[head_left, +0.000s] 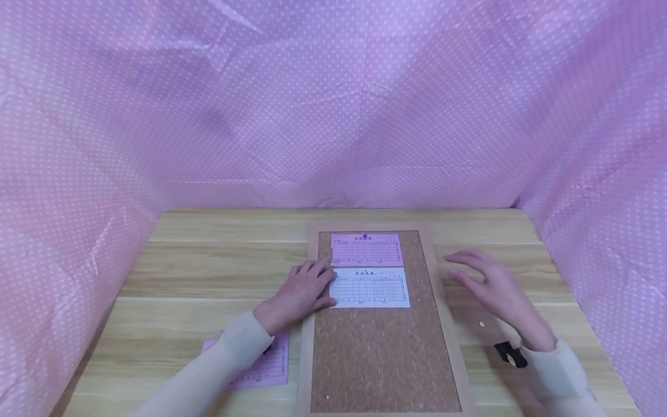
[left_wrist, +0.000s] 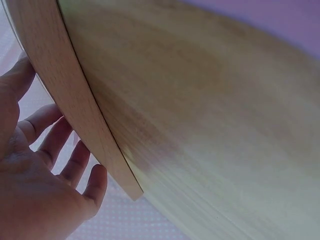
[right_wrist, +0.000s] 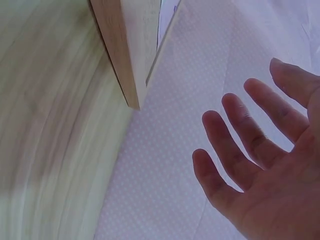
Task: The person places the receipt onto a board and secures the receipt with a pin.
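Observation:
My left hand point(head_left: 304, 289) rests over the left frame of a cork board point(head_left: 383, 359), its thumb and fingertips at the left edge of a white printed slip point(head_left: 370, 289). In the left wrist view its fingers point(left_wrist: 75, 160) lie loosely bent along the wooden frame point(left_wrist: 75, 90). Just above the white slip, a pink printed slip point(head_left: 367, 252) lies on the cork with a purple pin point(head_left: 365, 236) at its top edge. My right hand point(head_left: 495, 289) is held off to the right of the board, fingers spread and nothing in them.
Another pink slip point(head_left: 271, 368) lies on the wooden table point(head_left: 208, 249), partly hidden beneath my left forearm. A small gold-coloured piece point(head_left: 482, 325) sits on the table right of the board. Pink dotted cloth point(head_left: 333, 116) encloses the back and sides.

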Available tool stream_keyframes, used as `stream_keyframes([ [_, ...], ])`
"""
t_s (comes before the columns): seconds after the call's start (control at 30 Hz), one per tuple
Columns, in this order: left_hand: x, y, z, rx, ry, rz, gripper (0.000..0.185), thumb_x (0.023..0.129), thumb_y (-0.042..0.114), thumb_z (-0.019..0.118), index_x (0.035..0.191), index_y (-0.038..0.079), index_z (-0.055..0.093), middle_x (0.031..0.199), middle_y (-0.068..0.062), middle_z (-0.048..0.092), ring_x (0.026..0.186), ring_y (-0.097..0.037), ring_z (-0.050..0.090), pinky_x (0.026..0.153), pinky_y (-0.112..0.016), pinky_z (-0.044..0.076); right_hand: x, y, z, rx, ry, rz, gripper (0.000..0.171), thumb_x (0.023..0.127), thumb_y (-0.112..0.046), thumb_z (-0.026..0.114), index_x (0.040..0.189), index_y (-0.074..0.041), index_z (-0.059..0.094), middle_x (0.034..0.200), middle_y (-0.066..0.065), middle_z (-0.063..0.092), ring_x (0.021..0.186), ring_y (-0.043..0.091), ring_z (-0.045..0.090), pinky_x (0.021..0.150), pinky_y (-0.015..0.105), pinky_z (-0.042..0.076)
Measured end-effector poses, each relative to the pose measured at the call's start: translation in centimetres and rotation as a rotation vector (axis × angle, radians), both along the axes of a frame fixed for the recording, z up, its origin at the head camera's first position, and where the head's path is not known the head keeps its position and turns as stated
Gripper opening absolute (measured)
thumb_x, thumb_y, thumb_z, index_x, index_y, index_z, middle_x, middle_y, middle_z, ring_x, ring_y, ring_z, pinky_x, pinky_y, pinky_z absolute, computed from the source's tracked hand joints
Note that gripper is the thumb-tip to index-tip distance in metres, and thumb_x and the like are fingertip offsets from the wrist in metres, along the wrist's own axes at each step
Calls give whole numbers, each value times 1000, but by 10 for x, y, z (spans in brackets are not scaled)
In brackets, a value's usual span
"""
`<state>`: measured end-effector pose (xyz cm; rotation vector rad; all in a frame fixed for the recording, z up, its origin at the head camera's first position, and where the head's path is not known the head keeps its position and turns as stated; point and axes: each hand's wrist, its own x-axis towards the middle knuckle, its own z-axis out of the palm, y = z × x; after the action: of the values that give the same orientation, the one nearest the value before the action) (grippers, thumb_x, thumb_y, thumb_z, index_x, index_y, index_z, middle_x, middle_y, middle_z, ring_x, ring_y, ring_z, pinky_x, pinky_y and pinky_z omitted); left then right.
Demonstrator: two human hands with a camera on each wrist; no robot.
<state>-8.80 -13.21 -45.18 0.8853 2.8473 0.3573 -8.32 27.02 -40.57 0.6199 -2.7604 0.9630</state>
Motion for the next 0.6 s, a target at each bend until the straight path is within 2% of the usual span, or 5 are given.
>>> stream_keyframes([
  [0.13, 1, 0, -1, 2, 2, -6, 57, 97, 49, 68, 139, 12, 60, 144, -8, 52, 136, -33, 46, 108, -56, 40, 8, 9, 3, -7, 5, -43, 28, 98, -17, 72, 126, -12, 73, 128, 11, 69, 118, 36, 62, 103, 16, 38],
  [0.2, 1, 0, -1, 6, 2, -10, 56, 97, 49, 68, 139, 12, 60, 144, -8, 52, 136, -33, 46, 107, -56, 40, 12, 15, 4, -4, 0, -64, 29, 99, -19, 72, 127, -13, 72, 129, 10, 69, 118, 36, 61, 101, 7, 31],
  [0.3, 1, 0, -2, 10, 1, -14, 56, 97, 48, 68, 138, 12, 60, 144, -8, 52, 135, -33, 46, 107, -56, 40, 17, 23, 4, 9, 0, -98, 29, 99, -20, 73, 127, -14, 72, 130, 9, 68, 119, 26, 60, 97, 5, 32],
  [0.47, 0, 1, -2, 9, 11, -19, 55, 97, 49, 68, 138, 13, 60, 143, -8, 52, 135, -33, 46, 106, -55, 41, 25, 35, 2, 6, 8, -126, 30, 97, -18, 75, 127, -15, 74, 128, 9, 69, 117, -8, 51, 85, 5, 39],
  [0.6, 0, -1, -2, -3, 24, -18, 56, 97, 48, 68, 140, 13, 60, 142, -8, 52, 134, -33, 46, 105, -55, 41, 29, 41, 0, -3, 38, -125, 30, 95, -15, 76, 125, -14, 74, 124, 9, 71, 116, -17, 45, 90, 2, 33],
])
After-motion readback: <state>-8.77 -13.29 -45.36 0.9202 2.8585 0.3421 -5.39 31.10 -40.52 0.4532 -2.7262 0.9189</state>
